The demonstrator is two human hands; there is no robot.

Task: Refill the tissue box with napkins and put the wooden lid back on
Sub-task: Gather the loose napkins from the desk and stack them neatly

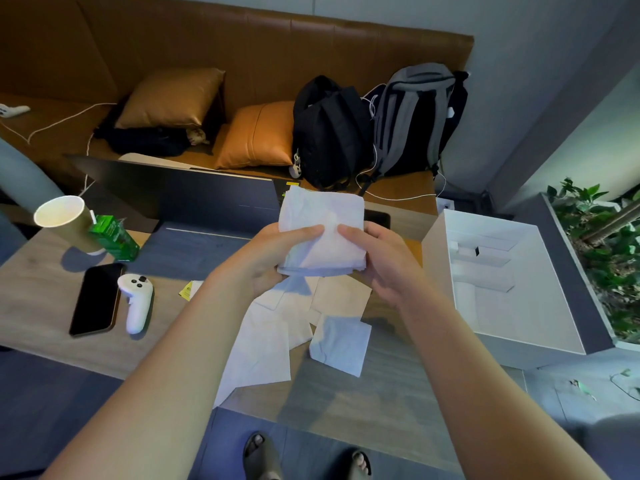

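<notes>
The napkins I hold are soft, matt, creased paper. The table looks like pale matt wood grain. At left, the phone is glossy glass, the controller smooth white plastic. The pillows, upper centre, look like sheeny leather.

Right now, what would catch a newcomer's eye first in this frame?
Both hands, the left hand and right hand, hold a stack of white napkins at the centre. Loose napkins lie on the table below, and an open white box sits at the right.
</notes>
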